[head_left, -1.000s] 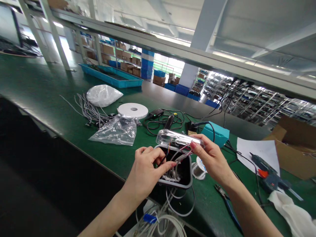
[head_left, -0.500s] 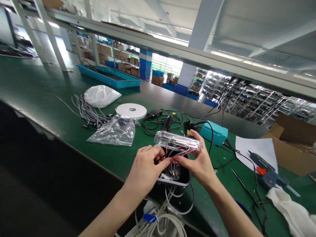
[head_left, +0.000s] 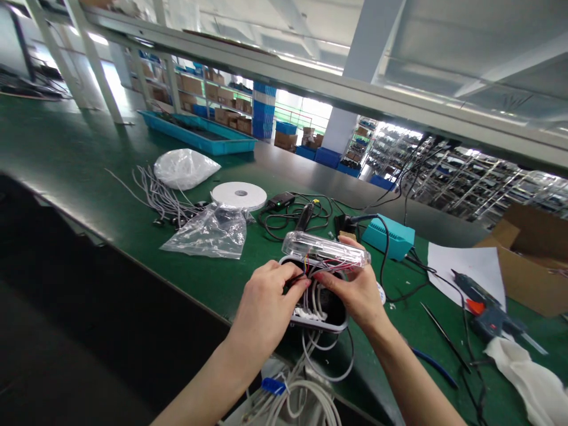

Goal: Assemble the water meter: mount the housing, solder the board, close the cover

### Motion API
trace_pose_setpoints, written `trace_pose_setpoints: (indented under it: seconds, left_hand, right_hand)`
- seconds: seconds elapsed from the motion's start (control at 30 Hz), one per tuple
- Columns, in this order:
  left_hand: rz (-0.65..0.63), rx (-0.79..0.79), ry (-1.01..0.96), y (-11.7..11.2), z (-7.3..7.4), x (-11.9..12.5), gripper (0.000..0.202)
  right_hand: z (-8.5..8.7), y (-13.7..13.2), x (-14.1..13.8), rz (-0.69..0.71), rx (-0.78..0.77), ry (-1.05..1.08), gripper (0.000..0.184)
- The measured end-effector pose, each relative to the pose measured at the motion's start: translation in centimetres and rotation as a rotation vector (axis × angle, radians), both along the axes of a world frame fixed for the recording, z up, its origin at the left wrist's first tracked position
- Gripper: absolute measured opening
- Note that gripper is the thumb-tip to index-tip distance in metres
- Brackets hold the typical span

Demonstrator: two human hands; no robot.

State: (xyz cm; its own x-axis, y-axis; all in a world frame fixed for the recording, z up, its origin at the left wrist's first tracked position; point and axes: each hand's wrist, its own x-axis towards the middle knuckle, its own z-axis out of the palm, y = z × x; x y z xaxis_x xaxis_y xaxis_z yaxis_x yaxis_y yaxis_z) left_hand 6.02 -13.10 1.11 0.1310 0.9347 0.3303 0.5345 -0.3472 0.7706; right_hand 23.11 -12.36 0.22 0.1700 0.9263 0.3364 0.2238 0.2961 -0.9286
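Observation:
A dark box with a pale rim lies at the bench's front edge, its inside facing me. Grey cables and thin coloured wires run inside it. Over its far side a clear plastic cover is tilted up, joined by wires. My left hand is closed, thumb and fingertips pinching the wires at the box's left. My right hand grips the cover's right end with its fingers, while its thumb reaches in against the wires. Fingertips behind the cover are partly hidden.
Coiled grey cable hangs below the edge. A soldering iron stand, a teal power unit, a glue gun and tweezers lie rightward. Further left are a white tape roll, plastic bag and blue tray.
My fingers have shifted slightly among the wires, and the thumbs have moved a little apart. More of the grey cables and the box's inside shows now. The cover stays tilted up.

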Motion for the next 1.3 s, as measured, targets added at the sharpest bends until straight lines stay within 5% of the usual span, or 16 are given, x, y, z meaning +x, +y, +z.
trace_pose_setpoints:
  seconds: [0.33, 0.57, 0.8, 1.07, 1.2, 1.3]
  left_hand:
    - [0.018, 0.043, 0.117, 0.0, 0.0, 0.2, 0.008]
    - [-0.079, 0.097, 0.106, -0.1, 0.2, -0.1, 0.009]
    - [-0.013, 0.210, -0.011, -0.1, -0.6, -0.4, 0.006]
    - [0.010, 0.164, 0.190, -0.2, 0.4, 0.4, 0.011]
    - [0.011, 0.155, 0.225, -0.3, 0.5, 0.7, 0.011]
    - [0.007, 0.156, 0.248, -0.3, 0.4, 0.8, 0.013]
  right_hand:
    - [0.1, -0.3, -0.6, -0.064, 0.014, -0.003, 0.096]
    - [0.4, -0.1, -0.4, -0.006, -0.078, -0.101, 0.039]
    - [0.6, 0.1, -0.1, -0.009, -0.065, -0.133, 0.040]
    - [0.8, -0.2, -0.1, 0.007, -0.086, -0.141, 0.032]
    - [0.3, -0.2, 0.1, 0.031, -0.063, -0.154, 0.043]
    - [0.0, -0.3, 0.2, -0.018, 0.069, -0.155, 0.081]
